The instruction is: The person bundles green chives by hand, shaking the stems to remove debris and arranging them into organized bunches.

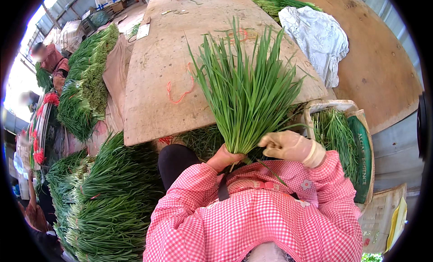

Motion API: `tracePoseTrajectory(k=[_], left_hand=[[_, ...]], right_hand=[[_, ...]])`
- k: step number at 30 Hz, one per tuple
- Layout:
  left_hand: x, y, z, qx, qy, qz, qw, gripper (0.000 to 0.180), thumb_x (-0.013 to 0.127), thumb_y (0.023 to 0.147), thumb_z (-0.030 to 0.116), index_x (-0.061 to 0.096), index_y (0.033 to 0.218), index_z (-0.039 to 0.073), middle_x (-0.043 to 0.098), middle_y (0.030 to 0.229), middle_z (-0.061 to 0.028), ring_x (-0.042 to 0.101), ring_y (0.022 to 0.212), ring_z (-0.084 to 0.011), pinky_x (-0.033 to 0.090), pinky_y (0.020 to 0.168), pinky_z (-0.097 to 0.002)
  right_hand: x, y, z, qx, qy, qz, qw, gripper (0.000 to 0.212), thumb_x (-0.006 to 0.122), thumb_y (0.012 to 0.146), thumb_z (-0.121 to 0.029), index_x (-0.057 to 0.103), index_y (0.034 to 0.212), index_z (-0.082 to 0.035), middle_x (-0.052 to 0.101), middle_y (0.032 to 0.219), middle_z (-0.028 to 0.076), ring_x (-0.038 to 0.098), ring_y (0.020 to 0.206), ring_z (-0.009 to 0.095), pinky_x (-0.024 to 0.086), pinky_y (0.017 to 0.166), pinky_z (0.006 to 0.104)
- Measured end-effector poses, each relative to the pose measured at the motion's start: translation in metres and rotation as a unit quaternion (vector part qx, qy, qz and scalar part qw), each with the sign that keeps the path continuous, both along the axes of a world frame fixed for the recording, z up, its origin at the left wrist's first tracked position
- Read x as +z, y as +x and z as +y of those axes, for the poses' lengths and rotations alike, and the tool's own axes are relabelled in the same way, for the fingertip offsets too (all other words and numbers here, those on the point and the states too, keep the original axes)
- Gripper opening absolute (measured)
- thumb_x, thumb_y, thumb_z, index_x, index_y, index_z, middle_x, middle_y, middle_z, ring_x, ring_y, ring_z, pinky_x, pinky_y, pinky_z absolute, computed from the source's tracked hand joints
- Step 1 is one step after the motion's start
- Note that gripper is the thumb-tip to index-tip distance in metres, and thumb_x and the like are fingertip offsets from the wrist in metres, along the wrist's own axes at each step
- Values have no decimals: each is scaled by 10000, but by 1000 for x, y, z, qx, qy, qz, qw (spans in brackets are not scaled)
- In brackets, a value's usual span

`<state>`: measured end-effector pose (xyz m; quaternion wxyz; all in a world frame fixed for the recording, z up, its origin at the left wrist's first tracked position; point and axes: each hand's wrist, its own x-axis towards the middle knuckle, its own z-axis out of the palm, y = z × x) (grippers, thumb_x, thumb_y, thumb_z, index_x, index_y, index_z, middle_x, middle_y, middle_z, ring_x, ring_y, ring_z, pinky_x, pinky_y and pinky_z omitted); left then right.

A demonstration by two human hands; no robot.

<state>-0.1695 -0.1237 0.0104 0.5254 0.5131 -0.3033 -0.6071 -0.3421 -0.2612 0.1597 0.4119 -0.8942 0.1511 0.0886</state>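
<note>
My bare left hand (224,158) is wrapped round the stem end of a large bunch of garlic chives (248,91). The green blades fan out upward and away from me, over the near edge of the wooden table (153,104). Close to the lower right side of the bunch is my right hand (286,146) in a cream glove, its fingers curled together. Whatever its fingertips may pinch is too small to make out. One loose blade hangs below the bunch, across my pink checked smock (257,208).
Large stacks of chives (112,194) lie on my left, with more farther back. To the right stands a crate (331,104) holding chives and a green bag (358,149). Red string (182,93) and a white cloth (315,41) lie on the boards. Other people work at far left.
</note>
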Motion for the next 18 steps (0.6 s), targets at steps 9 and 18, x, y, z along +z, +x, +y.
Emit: tracePoseTrajectory(k=[9,18], left_hand=[[-16,-11,1,7,-116,-65,991,441,684,674,35,544,1092,47,603,938,-33,572,816,-140,481,687,-287],[3,-8,2,-35,36,-49,998,431,683,666,48,549,1075,25,602,925,-51,569,767,-149,474,660,-280]], right_hand=[[-31,86,-4,-210,78,-96,970,180,563,859,-183,555,912,-12,557,662,26,506,558,86,413,517,223],[-51,86,-6,-249,208,-80,942,215,598,827,-230,566,843,-18,539,665,19,487,585,100,401,558,237]])
